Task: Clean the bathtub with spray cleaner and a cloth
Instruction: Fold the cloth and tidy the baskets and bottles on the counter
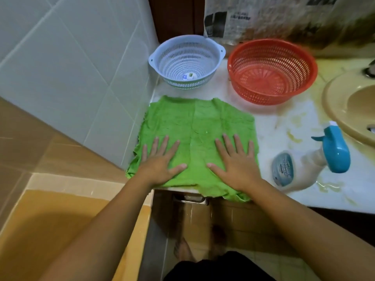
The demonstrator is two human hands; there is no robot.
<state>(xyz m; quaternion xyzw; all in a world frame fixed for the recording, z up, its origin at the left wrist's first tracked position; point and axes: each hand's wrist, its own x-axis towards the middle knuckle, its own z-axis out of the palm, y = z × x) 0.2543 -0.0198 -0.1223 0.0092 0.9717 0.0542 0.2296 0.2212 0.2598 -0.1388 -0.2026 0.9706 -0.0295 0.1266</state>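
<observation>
A green cloth [194,122] lies spread flat on the white countertop [269,122], its front edge hanging a little over the counter's lip. My left hand [160,161] rests flat on the cloth's near left part, fingers straight and spread. My right hand [235,161] lies flat on its near right part in the same way. A white spray bottle [310,167] with a blue trigger head lies on its side on the counter to the right of the cloth. The yellow bathtub [50,226] is at the lower left, below the counter.
A pale blue colander [186,61] and a red basket [272,72] stand at the back of the counter. A beige sink [349,106] is at the right edge. White wall tiles [71,78] rise on the left. Floor tiles and my feet show below.
</observation>
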